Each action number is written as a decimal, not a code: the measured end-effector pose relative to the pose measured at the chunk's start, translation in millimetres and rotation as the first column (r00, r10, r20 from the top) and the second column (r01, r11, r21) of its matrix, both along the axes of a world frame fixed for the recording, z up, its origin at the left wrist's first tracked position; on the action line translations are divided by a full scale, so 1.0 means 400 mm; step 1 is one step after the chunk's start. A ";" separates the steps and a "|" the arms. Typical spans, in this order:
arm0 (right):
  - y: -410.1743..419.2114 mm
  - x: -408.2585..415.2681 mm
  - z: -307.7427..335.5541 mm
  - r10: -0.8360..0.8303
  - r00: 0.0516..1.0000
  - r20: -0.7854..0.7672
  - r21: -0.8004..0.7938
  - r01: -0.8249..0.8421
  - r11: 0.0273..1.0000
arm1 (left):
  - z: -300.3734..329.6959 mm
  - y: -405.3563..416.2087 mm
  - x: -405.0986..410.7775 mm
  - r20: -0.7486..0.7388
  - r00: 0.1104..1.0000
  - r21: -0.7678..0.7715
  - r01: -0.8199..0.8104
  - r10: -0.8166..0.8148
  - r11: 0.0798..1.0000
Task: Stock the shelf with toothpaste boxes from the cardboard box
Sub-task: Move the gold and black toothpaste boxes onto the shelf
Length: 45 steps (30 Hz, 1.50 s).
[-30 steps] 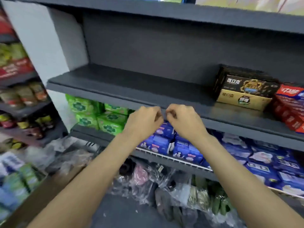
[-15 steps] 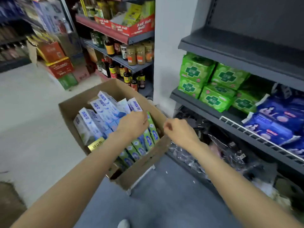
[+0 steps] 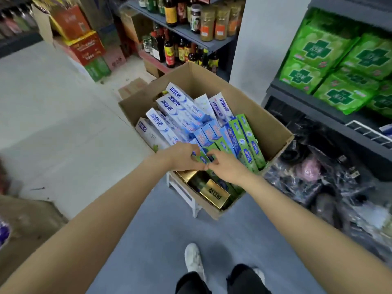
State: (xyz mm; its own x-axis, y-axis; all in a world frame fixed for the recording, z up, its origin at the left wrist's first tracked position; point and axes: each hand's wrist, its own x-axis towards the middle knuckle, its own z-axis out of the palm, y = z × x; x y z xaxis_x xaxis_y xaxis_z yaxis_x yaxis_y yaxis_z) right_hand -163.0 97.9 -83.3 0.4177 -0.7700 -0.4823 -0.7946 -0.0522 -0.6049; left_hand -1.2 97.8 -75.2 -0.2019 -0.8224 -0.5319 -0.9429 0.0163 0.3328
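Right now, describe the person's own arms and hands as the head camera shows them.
Both forearms are bare to the frame edge: no sleeves show. The left hand and right hand wear no gloves, and no watch, ring or bracelet is visible. Lower down are black trousers and a white shoe.

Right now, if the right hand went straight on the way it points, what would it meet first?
The right hand is already at the green toothpaste boxes in the cardboard box; it would likely press into them first.

Even bright indoor light, soft shadows, wide-angle bending at edges, slight softness
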 end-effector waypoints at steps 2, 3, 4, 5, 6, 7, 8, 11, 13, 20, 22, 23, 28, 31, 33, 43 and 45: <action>0.000 -0.011 0.012 0.005 1.000 -0.011 0.013 -0.005 1.000 | 0.002 0.016 0.006 -0.032 0.999 0.031 0.023 -0.022 0.999; 0.000 -0.019 0.018 -0.009 1.000 0.002 0.037 0.009 0.999 | 0.003 0.024 0.009 -0.038 0.999 0.024 0.036 -0.035 0.999; 0.002 -0.027 0.024 -0.041 0.999 0.035 0.090 0.037 0.995 | 0.003 0.029 0.013 -0.041 0.998 0.004 0.038 -0.037 0.999; 0.005 -0.034 0.029 -0.085 0.994 0.075 0.170 0.071 0.983 | 0.002 0.034 0.016 -0.045 0.999 -0.020 0.030 -0.031 0.999; 0.010 -0.040 0.032 -0.128 0.986 0.104 0.254 0.098 0.962 | 0.000 0.037 0.019 -0.051 0.998 -0.042 0.018 -0.020 0.999; 0.014 -0.044 0.034 -0.155 0.981 0.121 0.316 0.110 0.942 | -0.002 0.040 0.021 -0.059 0.998 -0.062 0.002 -0.005 0.998; 0.019 -0.046 0.036 -0.156 0.980 0.121 0.345 0.106 0.933 | -0.005 0.043 0.022 -0.069 0.997 -0.079 -0.022 0.016 0.997; 0.036 -0.044 0.028 -0.061 0.996 0.063 0.318 0.038 0.947 | -0.016 0.057 0.022 -0.125 0.987 -0.117 -0.115 0.101 0.986; 0.045 -0.042 0.025 0.012 0.999 0.036 0.262 -0.021 0.965 | -0.022 0.069 0.019 -0.165 0.974 -0.123 -0.176 0.154 0.977; 0.080 -0.037 0.047 0.203 0.977 -0.064 0.152 -0.192 0.970 | -0.020 0.099 -0.005 -0.159 0.957 -0.223 -0.276 0.244 0.935; 0.085 -0.034 0.046 0.248 0.964 -0.095 0.124 -0.235 0.964 | -0.011 0.101 -0.008 -0.152 0.956 -0.238 -0.283 0.252 0.929; 0.083 -0.033 0.045 0.257 0.961 -0.104 0.111 -0.246 0.963 | -0.008 0.102 -0.009 -0.156 0.955 -0.240 -0.285 0.253 0.928; 0.060 -0.048 0.047 0.205 0.974 -0.100 0.059 -0.200 0.978 | 0.008 0.108 -0.012 -0.205 0.941 -0.232 -0.316 0.271 0.920; 0.036 -0.066 0.055 0.178 0.980 -0.090 0.047 -0.174 0.984 | 0.024 0.108 -0.014 -0.246 0.920 -0.232 -0.362 0.306 0.903; 0.016 -0.081 0.075 0.126 0.991 -0.055 0.033 -0.124 0.992 | 0.049 0.103 -0.015 -0.287 0.889 -0.244 -0.429 0.358 0.870; -0.073 -0.204 0.248 -0.344 0.911 0.229 -0.059 0.366 0.929 | 0.216 -0.013 -0.085 -0.409 0.858 -0.414 -0.477 0.310 0.775; -0.090 -0.251 0.284 -0.444 0.848 0.288 -0.115 0.491 0.863 | 0.255 -0.044 -0.118 -0.447 0.855 -0.467 -0.474 0.264 0.746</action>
